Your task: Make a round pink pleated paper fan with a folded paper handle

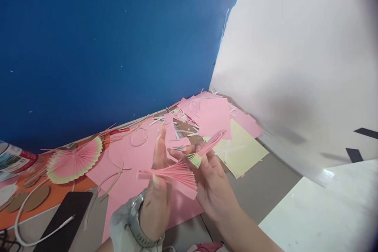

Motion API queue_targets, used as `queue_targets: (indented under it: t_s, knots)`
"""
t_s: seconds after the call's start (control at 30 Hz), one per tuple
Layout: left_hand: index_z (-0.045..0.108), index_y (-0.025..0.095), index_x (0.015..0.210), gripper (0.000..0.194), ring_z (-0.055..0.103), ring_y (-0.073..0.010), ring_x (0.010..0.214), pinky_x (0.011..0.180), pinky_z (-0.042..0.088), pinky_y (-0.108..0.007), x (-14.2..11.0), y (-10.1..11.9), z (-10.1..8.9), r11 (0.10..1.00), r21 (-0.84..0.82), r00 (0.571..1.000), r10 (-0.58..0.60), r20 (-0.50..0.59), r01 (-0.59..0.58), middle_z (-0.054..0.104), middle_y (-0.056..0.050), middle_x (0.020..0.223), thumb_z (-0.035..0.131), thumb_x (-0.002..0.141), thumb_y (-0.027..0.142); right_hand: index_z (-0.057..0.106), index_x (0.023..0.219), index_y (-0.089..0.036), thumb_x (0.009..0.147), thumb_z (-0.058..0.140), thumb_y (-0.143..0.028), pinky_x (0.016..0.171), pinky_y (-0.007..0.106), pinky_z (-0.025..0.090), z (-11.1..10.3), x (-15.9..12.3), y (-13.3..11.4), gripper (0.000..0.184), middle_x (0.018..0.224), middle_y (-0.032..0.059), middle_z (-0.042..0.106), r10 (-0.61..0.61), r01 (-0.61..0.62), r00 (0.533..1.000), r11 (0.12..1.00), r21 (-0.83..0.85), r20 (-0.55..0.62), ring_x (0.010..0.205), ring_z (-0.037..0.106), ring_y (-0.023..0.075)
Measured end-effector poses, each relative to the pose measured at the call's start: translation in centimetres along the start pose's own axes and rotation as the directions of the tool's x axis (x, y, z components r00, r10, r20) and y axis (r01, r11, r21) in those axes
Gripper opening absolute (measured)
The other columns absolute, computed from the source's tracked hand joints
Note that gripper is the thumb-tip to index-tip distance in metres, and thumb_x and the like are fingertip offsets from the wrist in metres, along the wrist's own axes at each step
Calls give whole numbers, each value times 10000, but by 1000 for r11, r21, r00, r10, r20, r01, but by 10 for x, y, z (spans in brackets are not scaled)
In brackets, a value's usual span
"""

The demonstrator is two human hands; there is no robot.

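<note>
From my head camera, the only view, I have two folded papers up over the table [265, 181]. My left hand [159, 201] has its thumb clamped over the narrow end of the pink pleated paper [177, 175], whose folds flare towards my other palm; whether they touch it I can't tell. My right hand [214, 183] pinches the narrow folded piece [211, 143], pink with a yellow-green edge, near that edge. I'd judge this as the step of handling the pleats, well after folding. The next move, I reckon, calls for a firm thumb and gentle fingers, so no crease springs loose. A yellow-edged fan [75, 159] lies spread out on my left (rather a handsome one), well apart from both hands.
</note>
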State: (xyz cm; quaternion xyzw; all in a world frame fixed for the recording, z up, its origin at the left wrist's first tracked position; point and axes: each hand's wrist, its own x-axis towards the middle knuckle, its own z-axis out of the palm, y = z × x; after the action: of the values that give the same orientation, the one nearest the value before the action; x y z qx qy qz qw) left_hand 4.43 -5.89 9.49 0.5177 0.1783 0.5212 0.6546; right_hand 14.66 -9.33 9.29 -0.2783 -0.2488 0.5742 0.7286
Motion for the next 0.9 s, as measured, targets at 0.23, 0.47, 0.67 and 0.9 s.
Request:
queue_targets:
  t_s: [0.23,0.47,0.67,0.9]
  knots:
    - [653,261,1052,381,628,-160,936,887,453,-289,20,7,-15,987,56,983,-143,-114,150,710,-10,858,301,979,387,601,930,-305,891,570,-324,836,263,457,-12,3,-24,54,864,-27,558,-271,283,959,921,-267,79,859,549,112]
    - [619,219,1140,359,550,-222,1160,920,460,-317,28,12,-22,907,180,924,-382,-30,380,651,-57,1192,387,951,418,556,878,-265,904,548,-311,795,314,443,-6,-5,-44,54,896,-13,573,51,137,975,632,-763,218,858,531,144]
    - [637,191,696,306,586,-203,985,823,472,-295,29,7,-24,872,96,875,-484,17,480,670,-40,1003,498,906,366,520,919,-263,933,487,-348,796,317,454,-10,6,-38,93,946,-18,595,242,-40,961,608,-793,137,888,564,146]
    - [599,165,670,386,561,-181,894,806,498,-360,33,-2,-26,774,-154,788,-596,155,615,582,-56,984,381,939,336,534,1007,-255,910,505,-416,835,345,474,-24,9,-21,191,1009,10,586,204,-107,979,560,-822,12,963,563,174]
